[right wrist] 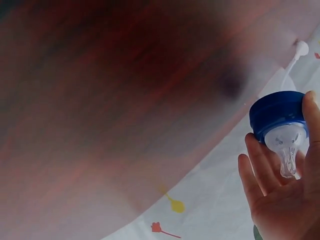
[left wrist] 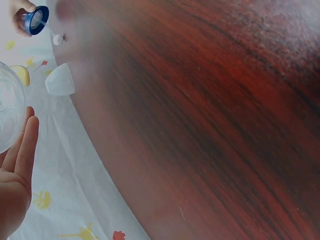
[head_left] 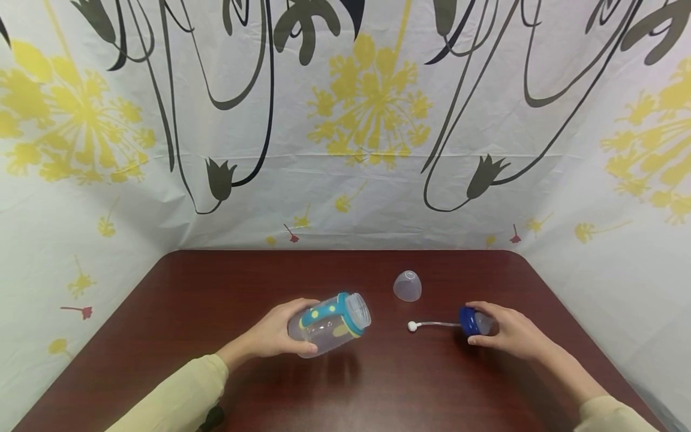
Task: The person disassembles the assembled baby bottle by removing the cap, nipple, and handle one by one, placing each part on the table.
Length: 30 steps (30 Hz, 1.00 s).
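My left hand (head_left: 286, 329) grips a clear baby bottle (head_left: 329, 324) with a blue sleeve and yellow spots, tilted so that its uncapped mouth points right. In the left wrist view only the bottle's clear base (left wrist: 9, 107) shows beside the fingers. On the right, my right hand (head_left: 510, 329) holds the bottle's blue collar (head_left: 469, 321) between thumb and fingers. A clear nipple (right wrist: 287, 155) sticks out of the collar towards the palm. From the other side a thin straw (head_left: 439, 324) runs left, ending in a white weighted ball (head_left: 412, 326).
A translucent dome cap (head_left: 407, 286) stands on the dark red-brown table (head_left: 259, 270), behind the straw's end. Patterned white cloth (head_left: 351, 198) with flowers hangs around the table's back and sides. A small dark object (head_left: 212, 418) shows below the left sleeve.
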Tool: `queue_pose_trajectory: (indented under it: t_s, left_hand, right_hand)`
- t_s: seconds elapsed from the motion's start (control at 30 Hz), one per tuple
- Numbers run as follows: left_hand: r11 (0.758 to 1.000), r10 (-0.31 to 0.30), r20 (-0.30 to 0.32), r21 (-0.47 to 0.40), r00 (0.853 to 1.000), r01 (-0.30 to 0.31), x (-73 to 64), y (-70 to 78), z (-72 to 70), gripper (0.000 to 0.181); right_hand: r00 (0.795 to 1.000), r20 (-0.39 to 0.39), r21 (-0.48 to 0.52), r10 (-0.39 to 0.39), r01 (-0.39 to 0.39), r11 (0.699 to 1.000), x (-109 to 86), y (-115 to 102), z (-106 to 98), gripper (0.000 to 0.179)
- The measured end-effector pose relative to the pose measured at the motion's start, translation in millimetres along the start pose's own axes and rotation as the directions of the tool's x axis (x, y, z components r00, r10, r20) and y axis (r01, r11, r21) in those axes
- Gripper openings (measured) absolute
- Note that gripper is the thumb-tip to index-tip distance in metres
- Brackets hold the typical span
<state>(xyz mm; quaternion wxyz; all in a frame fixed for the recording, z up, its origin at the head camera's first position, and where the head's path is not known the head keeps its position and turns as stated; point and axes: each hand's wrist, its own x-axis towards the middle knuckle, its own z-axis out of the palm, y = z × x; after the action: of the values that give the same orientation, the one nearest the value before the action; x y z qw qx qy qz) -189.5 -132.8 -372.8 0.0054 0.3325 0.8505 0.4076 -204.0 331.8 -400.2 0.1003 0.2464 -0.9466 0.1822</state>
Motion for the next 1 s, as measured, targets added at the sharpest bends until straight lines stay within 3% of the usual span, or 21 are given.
queue_pose_trajectory:
  t_s: [0.2,0.7,1.0]
  left_hand:
    - [1.0,-0.002,0.0,0.0,1.0,0.002,-0.5,0.2,0.1,0.068]
    - [1.0,-0.007,-0.004,-0.008,1.0,0.007,-1.0,-1.4,2.3,0.067]
    - [1.0,-0.003,-0.006,-0.009,1.0,0.003,-1.2,-1.1,3.1,0.066]
  right_hand:
    - [0.998,0.054,-0.002,0.023,-0.023,1.0,-1.8,1.8,4.3,0.065]
    - [0.999,0.038,-0.069,-0.025,0.028,0.997,3.4,-0.6,9.8,0.069]
    - [0.995,0.097,-0.092,0.01,-0.001,0.996,3.3,-2.7,11.6,0.075]
